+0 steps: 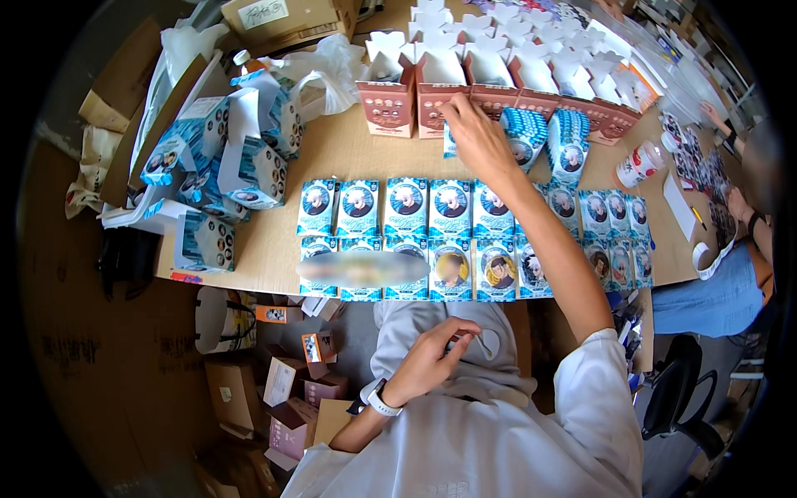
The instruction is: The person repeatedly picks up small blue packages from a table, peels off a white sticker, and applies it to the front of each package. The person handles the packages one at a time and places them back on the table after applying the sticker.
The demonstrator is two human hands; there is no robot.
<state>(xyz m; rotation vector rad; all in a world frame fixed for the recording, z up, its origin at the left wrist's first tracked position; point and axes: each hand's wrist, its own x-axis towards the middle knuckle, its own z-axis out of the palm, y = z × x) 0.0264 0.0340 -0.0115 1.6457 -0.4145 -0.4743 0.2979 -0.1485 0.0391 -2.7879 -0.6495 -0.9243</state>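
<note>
My right hand [474, 134] reaches over the table to the left end of the stacks, its fingers on a blue-and-white packet [449, 144] just in front of the open maroon boxes [439, 106]. Two fanned stacks of like packets [568, 152] lie to its right. Nearer the table's front edge, two rows of blue packets [406, 208] with character pictures are laid out side by side; my right forearm hides some of them. My left hand [436, 355], with a white watch on the wrist, hovers over my lap, fingers curled and nothing clearly held.
Opened blue cartons [252, 171] are heaped at the left beside a plastic bag [327, 75]. A clear bottle [639, 163] lies at the right, near another person's hand [740, 204]. Small boxes [292, 429] lie on the floor at the left, and a black chair [675, 392] stands at the right.
</note>
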